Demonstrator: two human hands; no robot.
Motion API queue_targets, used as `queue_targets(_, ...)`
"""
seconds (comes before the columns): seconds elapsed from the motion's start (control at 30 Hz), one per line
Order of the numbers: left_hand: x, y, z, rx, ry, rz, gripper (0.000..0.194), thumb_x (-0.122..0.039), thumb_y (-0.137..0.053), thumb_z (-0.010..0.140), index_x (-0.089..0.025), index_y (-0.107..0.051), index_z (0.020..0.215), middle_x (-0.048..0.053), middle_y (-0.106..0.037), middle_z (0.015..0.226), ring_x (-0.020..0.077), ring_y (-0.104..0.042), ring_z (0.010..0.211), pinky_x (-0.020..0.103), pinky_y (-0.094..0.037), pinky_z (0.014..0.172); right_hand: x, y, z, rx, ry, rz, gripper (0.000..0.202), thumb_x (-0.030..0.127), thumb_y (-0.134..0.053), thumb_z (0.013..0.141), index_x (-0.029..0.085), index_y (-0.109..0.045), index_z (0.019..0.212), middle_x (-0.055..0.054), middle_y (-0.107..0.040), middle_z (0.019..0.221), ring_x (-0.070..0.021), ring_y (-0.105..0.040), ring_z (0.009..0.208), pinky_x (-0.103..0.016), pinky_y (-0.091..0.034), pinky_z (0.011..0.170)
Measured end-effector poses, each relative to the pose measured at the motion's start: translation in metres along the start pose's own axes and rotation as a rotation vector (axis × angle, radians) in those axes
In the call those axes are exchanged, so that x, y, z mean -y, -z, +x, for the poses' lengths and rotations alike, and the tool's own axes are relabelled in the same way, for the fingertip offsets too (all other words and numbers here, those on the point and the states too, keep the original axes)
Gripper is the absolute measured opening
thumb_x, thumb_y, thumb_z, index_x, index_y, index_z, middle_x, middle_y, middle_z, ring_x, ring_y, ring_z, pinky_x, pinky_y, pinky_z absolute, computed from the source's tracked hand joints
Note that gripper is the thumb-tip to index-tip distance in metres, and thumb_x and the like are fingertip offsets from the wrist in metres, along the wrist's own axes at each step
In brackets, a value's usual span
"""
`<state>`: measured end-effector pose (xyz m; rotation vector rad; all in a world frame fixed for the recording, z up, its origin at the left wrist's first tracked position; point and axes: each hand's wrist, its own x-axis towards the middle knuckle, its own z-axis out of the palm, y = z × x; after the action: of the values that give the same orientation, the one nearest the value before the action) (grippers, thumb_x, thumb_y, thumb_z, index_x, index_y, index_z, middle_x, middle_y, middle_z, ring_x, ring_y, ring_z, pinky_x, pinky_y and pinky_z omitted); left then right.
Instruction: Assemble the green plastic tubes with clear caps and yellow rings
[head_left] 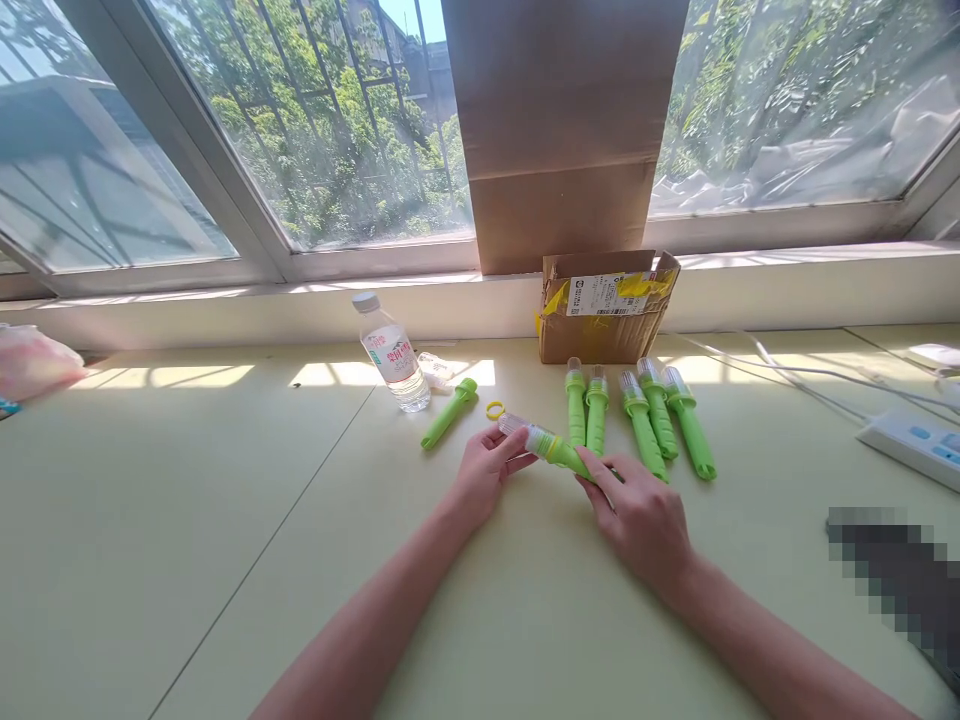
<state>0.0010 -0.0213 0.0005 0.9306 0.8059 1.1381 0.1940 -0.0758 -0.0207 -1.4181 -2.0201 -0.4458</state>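
A green-handled tube with a clear cap [551,446] is held slantwise above the table between my two hands. My left hand [487,465] pinches its clear cap end with thumb and fingers. Around the lower green handle, the fingers of my right hand [637,515] are closed. A small yellow ring [495,410] lies just beyond my left hand. To the left of the ring is a loose green handle [450,413] with no clear cap on it. Several similar green handles with clear caps [660,415] lie side by side beyond my right hand.
A water bottle [391,355] stands at the back, beside a small white packet [435,368]. Against the sill sits an open cardboard box [600,325]. White cables and a power strip [911,445] are at the right, with a pixelated dark object [892,570] nearer.
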Motion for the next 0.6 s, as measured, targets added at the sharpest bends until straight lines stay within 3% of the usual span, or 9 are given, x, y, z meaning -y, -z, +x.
queue_targets(0.23, -0.003, -0.003, -0.002, -0.051, 0.002, 0.001, 0.029, -0.039, -0.068, 0.072, -0.012, -0.064, 0.082, 0.007, -0.064, 0.085, 0.0191, -0.061, 0.083, 0.034, -0.049, 0.08, 0.007, 0.004, 0.002, -0.033, 0.12, -0.059, 0.029, 0.028, -0.047, 0.091, 0.016, -0.062, 0.113, 0.0, -0.056, 0.062, -0.0101, -0.049, 0.055, -0.026, -0.027, 0.049)
queue_targets(0.37, -0.005, -0.003, -0.002, -0.04, -0.007, 0.016, 0.029, -0.039, -0.069, 0.071, -0.011, -0.063, 0.08, 0.006, -0.063, 0.08, 0.0171, -0.061, 0.077, 0.033, -0.05, 0.078, 0.012, 0.002, -0.001, 0.031, 0.048, 0.106, 0.033, 0.029, -0.042, 0.092, 0.012, -0.06, 0.113, -0.002, -0.059, 0.064, -0.0099, -0.05, 0.053, -0.024, -0.029, 0.046)
queue_targets(0.6, -0.007, -0.001, -0.001, 0.044, -0.009, -0.037, 0.03, -0.037, -0.07, 0.071, -0.012, -0.062, 0.087, 0.01, -0.066, 0.092, 0.0232, -0.062, 0.089, 0.038, -0.049, 0.083, 0.012, 0.003, -0.002, 0.16, -0.117, 0.473, 0.032, 0.034, -0.04, 0.092, 0.019, -0.059, 0.112, -0.004, -0.067, 0.081, -0.0107, -0.056, 0.059, -0.019, -0.035, 0.044)
